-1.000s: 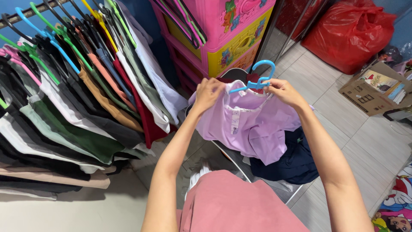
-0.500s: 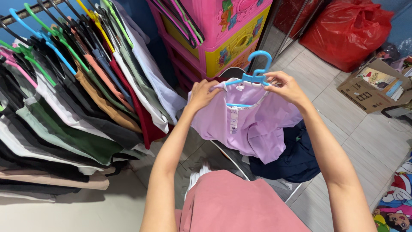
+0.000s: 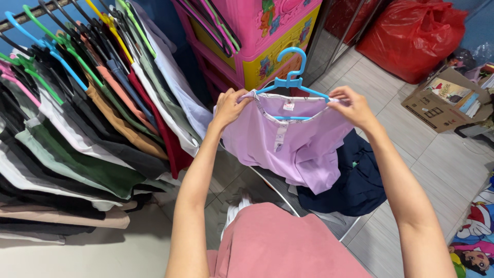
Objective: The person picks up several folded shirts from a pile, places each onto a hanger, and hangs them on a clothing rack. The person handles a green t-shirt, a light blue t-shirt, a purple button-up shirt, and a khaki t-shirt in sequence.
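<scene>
The lilac shirt (image 3: 288,144) is soft, matt cloth, hung on a smooth, glossy blue plastic hanger (image 3: 290,77). The red bag (image 3: 417,36) is shiny, crinkled plastic film. The drawer unit (image 3: 267,36) is glossy moulded plastic, the box (image 3: 437,110) matt brown cardboard. The floor tiles (image 3: 453,164) look faintly textured, perhaps ceramic.

Two hands were in view, the left hand (image 3: 228,107) and the right hand (image 3: 352,106). Between them hung one blue hanger (image 3: 291,82) bearing one lilac shirt (image 3: 293,144). One dark navy garment (image 3: 357,180) lay below it. One red plastic bag (image 3: 411,36) and one cardboard box (image 3: 437,105) stood on the tiled floor. One pink and yellow plastic drawer unit (image 3: 267,36) was present. The garments on the rack (image 3: 77,118) overlapped too closely to count.
</scene>
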